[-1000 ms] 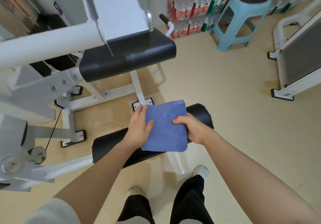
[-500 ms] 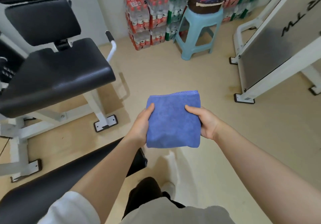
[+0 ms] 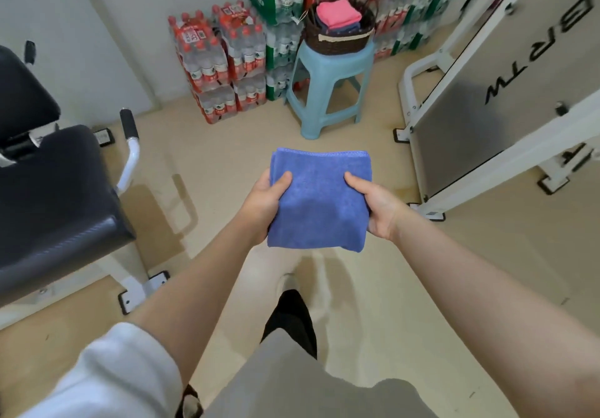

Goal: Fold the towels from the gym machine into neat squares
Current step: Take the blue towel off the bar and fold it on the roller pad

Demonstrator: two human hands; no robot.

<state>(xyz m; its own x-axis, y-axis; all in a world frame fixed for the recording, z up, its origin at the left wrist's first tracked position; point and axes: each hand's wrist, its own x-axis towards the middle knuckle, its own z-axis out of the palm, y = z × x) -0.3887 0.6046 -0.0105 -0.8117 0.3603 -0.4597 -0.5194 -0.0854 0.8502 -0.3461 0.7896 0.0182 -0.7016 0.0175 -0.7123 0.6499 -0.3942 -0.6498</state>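
A blue towel, folded into a square, is held in the air in front of me above the floor. My left hand grips its left edge, thumb on top. My right hand grips its right edge, thumb on top as well. Straight ahead a dark woven basket stands on a light blue plastic stool. It holds folded towels, a pink one on top of darker ones.
A gym machine with a black padded seat and white frame is at my left. Another white-framed machine stands at the right. Packs of bottled water are stacked against the back wall. Beige floor lies between the machines.
I lifted the folded towel off the machine's black roller pad, turned right and moved toward the stool. The stool and basket now sit closer and more central.
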